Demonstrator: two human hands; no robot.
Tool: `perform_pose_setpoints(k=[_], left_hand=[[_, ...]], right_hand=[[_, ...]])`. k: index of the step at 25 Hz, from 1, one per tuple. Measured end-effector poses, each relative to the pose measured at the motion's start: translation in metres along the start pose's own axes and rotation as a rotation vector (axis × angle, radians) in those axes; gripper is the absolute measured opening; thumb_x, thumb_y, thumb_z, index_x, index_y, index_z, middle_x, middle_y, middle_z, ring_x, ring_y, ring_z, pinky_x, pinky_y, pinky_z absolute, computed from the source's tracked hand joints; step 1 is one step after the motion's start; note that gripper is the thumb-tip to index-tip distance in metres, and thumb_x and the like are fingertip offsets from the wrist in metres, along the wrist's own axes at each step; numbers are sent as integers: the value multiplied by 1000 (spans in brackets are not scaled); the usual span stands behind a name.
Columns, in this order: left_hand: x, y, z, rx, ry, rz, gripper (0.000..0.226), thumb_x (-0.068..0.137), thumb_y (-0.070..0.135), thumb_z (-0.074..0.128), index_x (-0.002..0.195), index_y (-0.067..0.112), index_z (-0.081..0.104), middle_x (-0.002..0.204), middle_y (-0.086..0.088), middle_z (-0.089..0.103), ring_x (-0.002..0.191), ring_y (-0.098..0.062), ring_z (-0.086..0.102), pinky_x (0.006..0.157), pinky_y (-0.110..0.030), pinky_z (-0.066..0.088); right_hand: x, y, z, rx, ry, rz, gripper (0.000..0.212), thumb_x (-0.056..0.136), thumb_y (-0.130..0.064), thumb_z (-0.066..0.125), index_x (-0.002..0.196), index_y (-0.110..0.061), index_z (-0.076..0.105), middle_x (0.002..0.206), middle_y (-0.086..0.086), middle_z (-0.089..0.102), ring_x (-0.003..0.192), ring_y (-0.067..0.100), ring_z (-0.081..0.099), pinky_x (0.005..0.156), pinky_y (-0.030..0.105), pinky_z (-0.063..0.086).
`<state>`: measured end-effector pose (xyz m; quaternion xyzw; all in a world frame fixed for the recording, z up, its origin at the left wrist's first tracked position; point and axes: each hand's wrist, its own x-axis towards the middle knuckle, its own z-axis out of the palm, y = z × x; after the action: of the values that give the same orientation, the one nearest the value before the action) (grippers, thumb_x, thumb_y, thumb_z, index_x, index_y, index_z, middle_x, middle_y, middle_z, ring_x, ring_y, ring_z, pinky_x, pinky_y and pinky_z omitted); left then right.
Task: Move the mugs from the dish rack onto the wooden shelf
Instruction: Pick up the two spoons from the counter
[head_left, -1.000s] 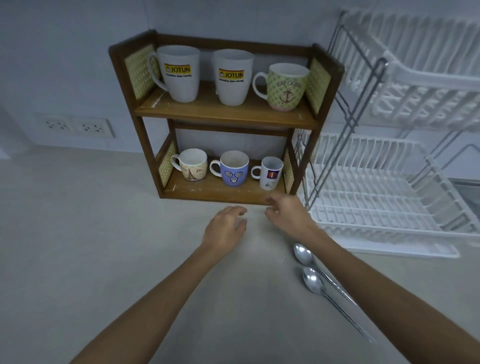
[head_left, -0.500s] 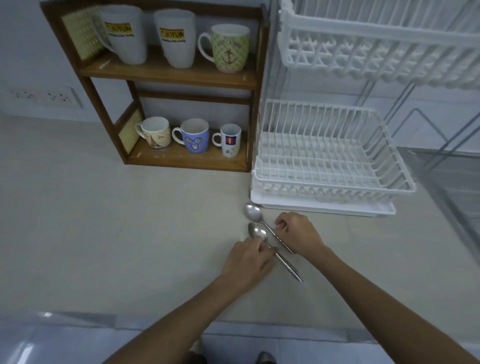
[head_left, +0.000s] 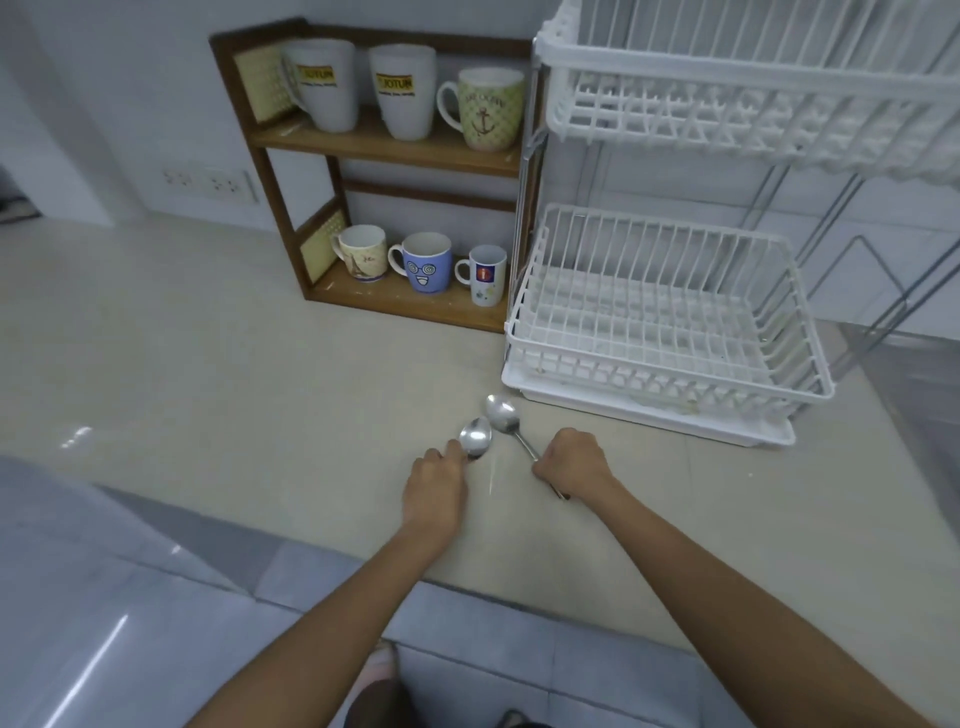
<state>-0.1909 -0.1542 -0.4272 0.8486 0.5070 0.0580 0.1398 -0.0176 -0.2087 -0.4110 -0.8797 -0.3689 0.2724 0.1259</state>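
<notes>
Six mugs stand on the wooden shelf (head_left: 387, 150), which sits on the beige tabletop (head_left: 208, 374) against the wall, just left of the white dish rack (head_left: 670, 332). On the upper board, from left to right, are a tall white mug (head_left: 323, 83) with a yellow label, a second white mug (head_left: 402, 91) with the same label, and a pale green anchor mug (head_left: 488, 109). On the lower board stand a cream mug (head_left: 362, 253) with a tower drawing, a blue mug (head_left: 427, 262) with a cartoon face, and a small white mug (head_left: 487, 274) with a red square. All six are upright, their handles turned to the left. Both tiers of the rack, the lower basket and the upper basket (head_left: 753, 88), hold no mugs. In front of the rack, two metal spoons lie near each other on the tabletop with their bowls pointing away from the person. The left hand (head_left: 434, 486) is curled closed over the handle of the left spoon (head_left: 475, 436), with its fingers (head_left: 453, 451) just touching the bowl's near edge. The right hand (head_left: 574, 460) is closed in a fist around the handle of the right spoon (head_left: 501, 413); the end of that handle pokes out below the fist. A wall socket (head_left: 208, 182) sits to the left of the shelf.
</notes>
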Motion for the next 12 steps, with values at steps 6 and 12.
perform_pose_setpoints(k=[6, 12], left_hand=[[-1, -2, -5, -320, -193, -189, 23, 88, 28, 61, 105, 14, 68, 110, -7, 70, 106, -27, 63, 87, -31, 47], [2, 25, -38, -877, -165, -143, 17, 89, 25, 64, 74, 18, 64, 66, 1, 56, 55, -8, 53, 54, -21, 49]], right_hand=[[-13, 11, -8, 69, -97, -87, 17, 77, -14, 67, 89, -3, 71, 94, 12, 72, 90, 26, 66, 72, 27, 51], [-41, 35, -64, 304, -49, -204, 12, 77, -9, 71, 67, -15, 68, 62, -3, 61, 62, 12, 55, 55, 21, 40]])
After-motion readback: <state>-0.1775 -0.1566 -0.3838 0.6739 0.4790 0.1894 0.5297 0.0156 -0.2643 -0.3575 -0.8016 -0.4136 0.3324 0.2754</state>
